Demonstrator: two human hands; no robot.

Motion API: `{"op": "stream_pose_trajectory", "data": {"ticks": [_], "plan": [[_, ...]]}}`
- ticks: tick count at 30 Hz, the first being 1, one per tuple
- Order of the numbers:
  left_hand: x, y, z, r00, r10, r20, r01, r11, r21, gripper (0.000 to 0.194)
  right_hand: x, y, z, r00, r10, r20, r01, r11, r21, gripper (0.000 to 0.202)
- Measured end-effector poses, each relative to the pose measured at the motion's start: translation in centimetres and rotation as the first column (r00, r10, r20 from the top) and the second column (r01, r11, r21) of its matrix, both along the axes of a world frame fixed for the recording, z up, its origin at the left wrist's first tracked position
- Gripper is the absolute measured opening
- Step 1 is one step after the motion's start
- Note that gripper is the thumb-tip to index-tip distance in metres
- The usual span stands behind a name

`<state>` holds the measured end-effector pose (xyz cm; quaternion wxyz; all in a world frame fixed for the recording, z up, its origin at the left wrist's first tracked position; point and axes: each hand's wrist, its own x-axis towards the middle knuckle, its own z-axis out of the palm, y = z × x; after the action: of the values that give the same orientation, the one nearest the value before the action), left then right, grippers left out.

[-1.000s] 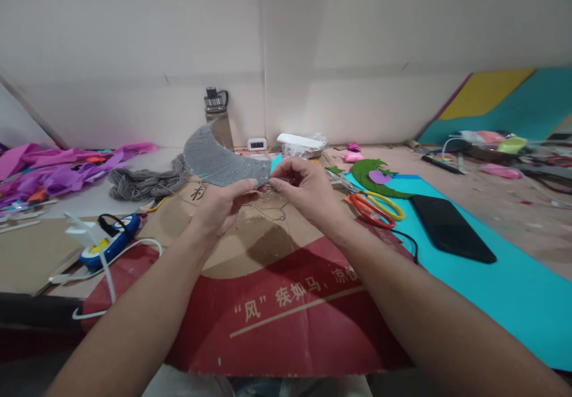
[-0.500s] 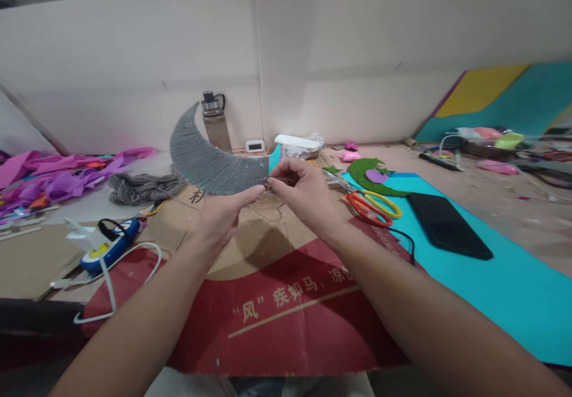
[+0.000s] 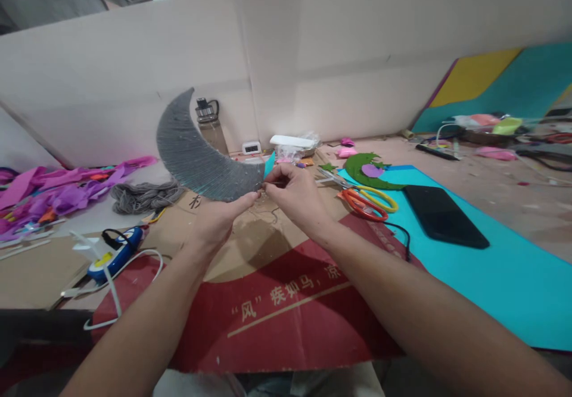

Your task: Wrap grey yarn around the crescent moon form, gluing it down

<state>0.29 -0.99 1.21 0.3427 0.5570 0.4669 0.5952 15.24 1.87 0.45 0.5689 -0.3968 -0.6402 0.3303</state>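
Observation:
A crescent shape point(image 3: 192, 152) wound with grey yarn is held up over the cardboard, its bare turquoise tip point(image 3: 269, 164) pointing right. My left hand point(image 3: 218, 218) grips its lower edge, thumb on the near side and the other fingers hidden behind. Close to the turquoise tip, my right hand point(image 3: 292, 191) pinches at the yarn; the fingers are closed and a thin strand of yarn point(image 3: 273, 212) dangles just below them. Whether the right fingertips also press on the crescent itself is hard to make out.
Red and brown cardboard point(image 3: 286, 331) lies under my arms. To the right are orange and yellow-handled scissors point(image 3: 366, 203), a black phone point(image 3: 444, 215) and a turquoise sheet point(image 3: 500, 284). Leftward lie a grey yarn skein point(image 3: 145, 197) and a blue power strip point(image 3: 117, 257). A bottle point(image 3: 212, 129) stands behind.
The crescent has tilted, its upper point rising and shifting left, while its turquoise end dips slightly. Both hands keep their hold near the right end. The camera view has shifted a little.

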Motion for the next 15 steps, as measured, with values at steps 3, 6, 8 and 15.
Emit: {"op": "stream_pose_trajectory", "data": {"ticks": [3,6,8,15], "plan": [[-0.3,0.2,0.0,1.0,0.011,-0.024,-0.011,1.0,0.003,0.017,0.0,0.1,0.0,0.999,0.021,-0.03,-0.022,0.999,-0.049,0.005],[-0.4,0.7,-0.1,0.992,-0.094,0.088,0.093,0.996,0.007,0.016,-0.2,0.3,-0.2,0.997,0.054,-0.059,-0.059,0.995,-0.082,0.004],[-0.4,0.9,-0.1,0.985,-0.134,0.107,0.133,0.991,0.018,0.019,-0.3,0.4,-0.4,0.995,0.062,-0.081,-0.07,0.992,-0.105,0.005],[0.1,1.3,-0.5,1.0,-0.007,-0.012,0.008,0.992,0.128,0.035,-0.4,0.4,-0.4,0.991,0.064,-0.116,-0.083,0.983,-0.162,0.004]]}}
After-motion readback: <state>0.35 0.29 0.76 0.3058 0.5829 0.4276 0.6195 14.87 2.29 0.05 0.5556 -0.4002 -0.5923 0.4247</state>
